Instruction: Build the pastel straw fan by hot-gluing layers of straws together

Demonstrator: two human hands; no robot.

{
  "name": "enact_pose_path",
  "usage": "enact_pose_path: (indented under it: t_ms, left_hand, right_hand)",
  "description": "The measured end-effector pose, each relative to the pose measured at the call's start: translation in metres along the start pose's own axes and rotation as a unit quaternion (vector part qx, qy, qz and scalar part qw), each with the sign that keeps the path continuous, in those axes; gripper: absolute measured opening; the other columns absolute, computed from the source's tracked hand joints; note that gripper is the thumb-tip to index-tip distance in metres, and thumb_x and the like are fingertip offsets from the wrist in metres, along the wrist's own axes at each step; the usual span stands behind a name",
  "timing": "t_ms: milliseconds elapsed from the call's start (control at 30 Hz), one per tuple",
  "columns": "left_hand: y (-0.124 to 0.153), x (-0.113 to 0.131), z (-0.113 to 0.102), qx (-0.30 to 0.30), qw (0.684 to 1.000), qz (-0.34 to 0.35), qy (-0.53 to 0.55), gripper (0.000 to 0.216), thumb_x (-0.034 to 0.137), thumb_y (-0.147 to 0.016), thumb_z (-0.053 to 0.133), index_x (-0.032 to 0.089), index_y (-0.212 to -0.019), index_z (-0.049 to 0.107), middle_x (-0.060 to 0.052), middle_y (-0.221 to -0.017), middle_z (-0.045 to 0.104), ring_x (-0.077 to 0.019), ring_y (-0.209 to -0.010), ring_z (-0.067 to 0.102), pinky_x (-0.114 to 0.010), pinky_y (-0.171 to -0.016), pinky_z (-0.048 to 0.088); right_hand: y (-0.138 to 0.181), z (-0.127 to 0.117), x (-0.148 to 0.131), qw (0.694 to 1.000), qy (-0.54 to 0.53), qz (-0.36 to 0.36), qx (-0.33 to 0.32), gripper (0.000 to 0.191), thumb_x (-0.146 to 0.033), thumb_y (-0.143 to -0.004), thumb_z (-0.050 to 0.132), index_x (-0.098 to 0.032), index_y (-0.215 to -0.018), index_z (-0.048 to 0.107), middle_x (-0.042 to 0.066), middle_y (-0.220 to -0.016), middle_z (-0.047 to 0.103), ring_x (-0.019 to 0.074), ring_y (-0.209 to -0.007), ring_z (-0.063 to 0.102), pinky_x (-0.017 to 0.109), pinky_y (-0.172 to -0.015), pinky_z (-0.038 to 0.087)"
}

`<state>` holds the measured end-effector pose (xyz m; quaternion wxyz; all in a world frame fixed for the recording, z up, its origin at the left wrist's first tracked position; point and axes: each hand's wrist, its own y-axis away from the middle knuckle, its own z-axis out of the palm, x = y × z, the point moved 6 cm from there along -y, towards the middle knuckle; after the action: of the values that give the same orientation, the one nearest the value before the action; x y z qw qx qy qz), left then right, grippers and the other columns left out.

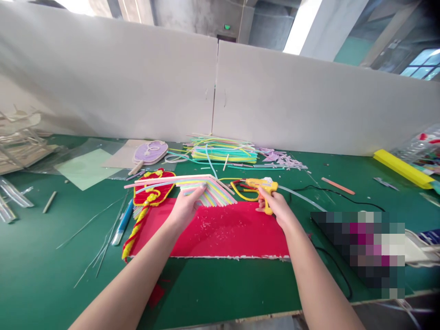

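Note:
My left hand is closed on a fan-like panel of pastel drinking straws laid side by side, with longer straws bent along its top edge. In my right hand is a yellow hot glue gun, a pale glue stick trailing from its back. The gun's nozzle points left toward the straw panel, apart from it. Under both hands lies a red sheet with small scraps on it. A red and yellow braided fan rests at its left edge, partly behind the straws.
Piles of coloured straws and cut lilac pieces lie at the back. A purple fan, a light green sheet and a blue-handled tool are on the left. A black cable crosses the right side near a blurred dark object.

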<state>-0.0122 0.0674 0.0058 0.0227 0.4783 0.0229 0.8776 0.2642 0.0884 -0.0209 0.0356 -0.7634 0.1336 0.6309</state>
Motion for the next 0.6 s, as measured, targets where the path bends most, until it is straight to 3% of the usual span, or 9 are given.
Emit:
enact_pose_path:
  t_ms: [100,200,333,500,600]
  left_hand:
    - [0.000,-0.001,0.001,-0.002,1.000,-0.007,-0.003,0.032,0.033,-0.064,0.082,0.016,-0.090,0.072,-0.006,-0.088,0.076,-0.0249,-0.081,0.072,-0.032,-0.069,0.058]
    - [0.000,-0.002,0.003,-0.002,1.000,-0.016,-0.010,0.033,0.033,-0.063,0.082,0.015,-0.089,0.072,-0.006,-0.086,0.076,-0.0235,-0.078,0.072,-0.029,-0.064,0.057]
    - [0.001,-0.006,0.004,-0.008,0.999,-0.037,-0.029,0.030,0.032,-0.064,0.082,0.014,-0.086,0.072,-0.006,-0.080,0.075,-0.0212,-0.070,0.071,-0.026,-0.059,0.056]
    - [0.001,-0.016,0.003,-0.022,0.996,-0.063,-0.061,0.028,0.033,-0.067,0.080,0.015,-0.088,0.073,-0.007,-0.083,0.076,-0.0216,-0.072,0.071,-0.028,-0.064,0.057]
    - [0.002,-0.022,0.006,-0.037,0.992,-0.080,-0.088,0.028,0.033,-0.065,0.081,0.014,-0.084,0.074,-0.008,-0.082,0.076,-0.0230,-0.072,0.070,-0.030,-0.066,0.056]
  right_hand:
    - [0.000,-0.009,0.000,0.995,0.080,-0.021,0.054,0.040,-0.056,-0.065,0.071,-0.020,-0.062,0.056,0.002,-0.052,0.056,0.0172,-0.050,0.060,0.027,-0.044,0.048]
    - [0.006,-0.024,-0.013,0.979,0.151,-0.068,0.117,0.034,-0.047,-0.066,0.070,-0.020,-0.054,0.054,0.008,-0.065,0.060,0.0237,-0.073,0.064,0.027,-0.054,0.044]
    - [0.016,-0.032,-0.031,0.964,0.171,-0.125,0.160,0.036,-0.048,-0.073,0.063,-0.021,-0.054,0.050,0.012,-0.078,0.062,0.0268,-0.088,0.060,0.030,-0.063,0.042]
    - [0.022,0.008,-0.037,0.983,0.090,-0.158,-0.017,0.038,-0.057,-0.075,0.063,-0.020,-0.079,0.068,0.006,-0.074,0.068,0.0189,-0.064,0.060,0.029,-0.056,0.045]
    - [0.029,0.029,-0.037,0.982,0.070,-0.145,-0.100,0.037,-0.055,-0.076,0.063,-0.021,-0.089,0.071,0.006,-0.082,0.072,0.0178,-0.066,0.063,0.028,-0.055,0.049]
